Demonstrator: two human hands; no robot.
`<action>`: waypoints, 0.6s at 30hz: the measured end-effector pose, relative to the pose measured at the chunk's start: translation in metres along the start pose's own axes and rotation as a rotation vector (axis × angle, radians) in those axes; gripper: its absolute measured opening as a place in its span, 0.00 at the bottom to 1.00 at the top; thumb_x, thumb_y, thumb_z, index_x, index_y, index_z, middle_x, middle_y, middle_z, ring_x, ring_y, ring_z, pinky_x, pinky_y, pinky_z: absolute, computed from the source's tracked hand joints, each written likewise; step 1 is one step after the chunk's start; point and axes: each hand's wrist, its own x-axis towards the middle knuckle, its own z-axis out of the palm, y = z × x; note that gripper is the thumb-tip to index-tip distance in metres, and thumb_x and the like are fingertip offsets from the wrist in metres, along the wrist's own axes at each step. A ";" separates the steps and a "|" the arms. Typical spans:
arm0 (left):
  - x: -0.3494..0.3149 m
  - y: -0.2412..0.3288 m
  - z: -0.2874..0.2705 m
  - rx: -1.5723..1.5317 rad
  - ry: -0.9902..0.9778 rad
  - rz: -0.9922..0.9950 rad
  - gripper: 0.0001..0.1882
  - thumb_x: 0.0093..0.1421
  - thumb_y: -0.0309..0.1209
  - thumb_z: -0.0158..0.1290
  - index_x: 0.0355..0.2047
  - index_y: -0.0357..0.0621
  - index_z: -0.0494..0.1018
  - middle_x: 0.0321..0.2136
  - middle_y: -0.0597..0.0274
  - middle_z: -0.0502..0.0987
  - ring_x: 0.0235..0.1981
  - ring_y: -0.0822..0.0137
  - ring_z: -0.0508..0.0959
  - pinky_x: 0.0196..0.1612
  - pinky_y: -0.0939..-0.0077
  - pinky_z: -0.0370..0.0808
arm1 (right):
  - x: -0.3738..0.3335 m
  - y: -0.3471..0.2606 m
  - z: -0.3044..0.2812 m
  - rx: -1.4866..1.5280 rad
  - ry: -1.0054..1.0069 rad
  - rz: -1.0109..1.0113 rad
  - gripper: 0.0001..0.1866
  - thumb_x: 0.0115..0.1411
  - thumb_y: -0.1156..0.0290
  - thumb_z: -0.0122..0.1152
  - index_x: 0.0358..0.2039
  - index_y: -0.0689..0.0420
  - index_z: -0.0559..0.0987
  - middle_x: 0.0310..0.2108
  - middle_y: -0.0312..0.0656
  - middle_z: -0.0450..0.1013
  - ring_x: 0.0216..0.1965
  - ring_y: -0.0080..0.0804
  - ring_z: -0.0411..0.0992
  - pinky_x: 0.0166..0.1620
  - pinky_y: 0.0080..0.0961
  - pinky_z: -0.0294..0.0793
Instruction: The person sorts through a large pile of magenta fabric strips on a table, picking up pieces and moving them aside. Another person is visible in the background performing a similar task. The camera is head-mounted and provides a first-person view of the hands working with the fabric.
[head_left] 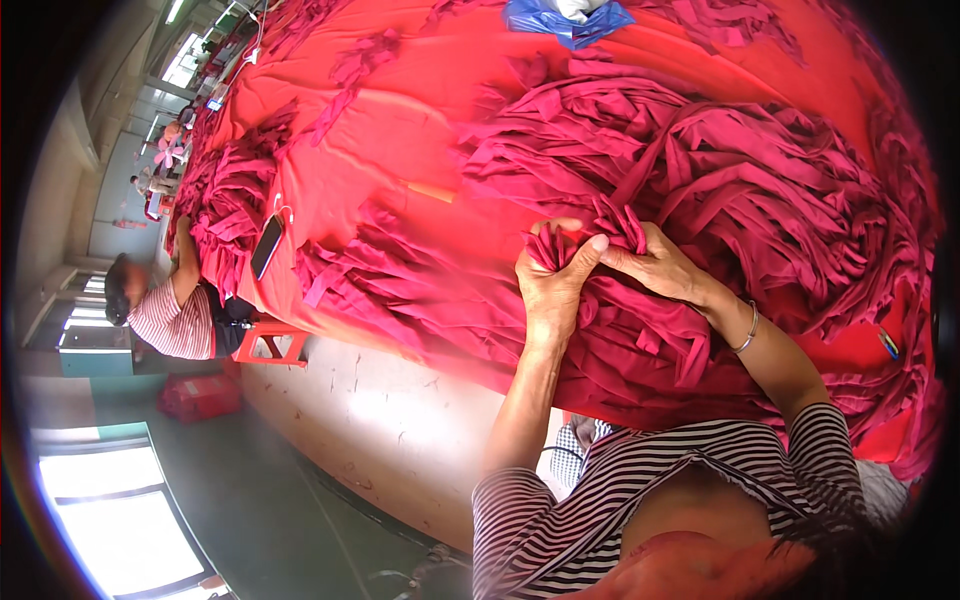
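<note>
Red, broad sheet of cloth: it lies beneath a tangled heap of long magenta fabric strips. Over the nearer strips I see the wearer's bare left hand and right hand, thumb tips close together, pinching a folded magenta fabric bunch. Its visible folds point away from the wearer; fingers hide its long axis from me.
</note>
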 end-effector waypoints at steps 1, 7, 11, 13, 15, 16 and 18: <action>0.000 0.000 0.001 -0.060 0.008 0.016 0.13 0.53 0.25 0.59 0.38 0.40 0.69 0.25 0.66 0.72 0.24 0.75 0.72 0.30 0.81 0.70 | 0.002 -0.001 0.004 0.021 0.003 -0.017 0.12 0.61 0.68 0.55 0.40 0.64 0.74 0.33 0.36 0.74 0.37 0.19 0.69 0.42 0.20 0.69; -0.002 0.004 0.005 -0.347 -0.017 0.095 0.07 0.59 0.26 0.52 0.30 0.42 0.64 0.27 0.67 0.71 0.21 0.78 0.66 0.28 0.84 0.64 | -0.001 0.006 -0.006 -0.051 -0.055 0.037 0.12 0.60 0.68 0.57 0.39 0.64 0.74 0.30 0.32 0.71 0.33 0.16 0.65 0.38 0.19 0.67; -0.004 0.003 0.007 -0.284 0.052 0.106 0.07 0.58 0.25 0.54 0.33 0.41 0.65 0.26 0.67 0.70 0.22 0.79 0.66 0.30 0.84 0.65 | 0.000 0.007 -0.001 -0.031 -0.053 -0.008 0.12 0.59 0.69 0.58 0.39 0.64 0.74 0.30 0.31 0.71 0.34 0.16 0.65 0.38 0.19 0.67; -0.008 0.012 0.016 -0.258 0.105 0.148 0.07 0.58 0.24 0.55 0.33 0.42 0.67 0.24 0.69 0.70 0.22 0.80 0.66 0.30 0.85 0.66 | -0.001 0.004 -0.001 -0.043 -0.047 -0.012 0.12 0.59 0.69 0.58 0.40 0.64 0.74 0.31 0.32 0.71 0.34 0.17 0.65 0.38 0.19 0.67; -0.006 0.006 0.013 -0.099 0.072 0.168 0.06 0.57 0.24 0.55 0.33 0.42 0.68 0.21 0.71 0.68 0.22 0.80 0.65 0.31 0.86 0.66 | -0.001 0.005 0.000 -0.063 -0.033 -0.049 0.13 0.60 0.69 0.58 0.40 0.64 0.74 0.32 0.33 0.72 0.35 0.17 0.65 0.39 0.20 0.68; -0.005 0.002 0.011 -0.021 0.054 0.179 0.06 0.57 0.24 0.55 0.33 0.43 0.68 0.20 0.72 0.67 0.22 0.81 0.65 0.31 0.87 0.66 | 0.000 0.008 0.002 -0.077 -0.022 -0.085 0.13 0.60 0.69 0.57 0.41 0.64 0.73 0.33 0.34 0.72 0.35 0.18 0.65 0.40 0.20 0.68; -0.005 0.001 0.010 -0.111 0.075 0.133 0.06 0.58 0.26 0.55 0.29 0.45 0.68 0.19 0.75 0.66 0.22 0.82 0.63 0.29 0.87 0.63 | 0.000 0.008 0.002 -0.087 -0.031 -0.089 0.13 0.60 0.69 0.57 0.41 0.64 0.73 0.34 0.34 0.72 0.36 0.18 0.66 0.40 0.21 0.68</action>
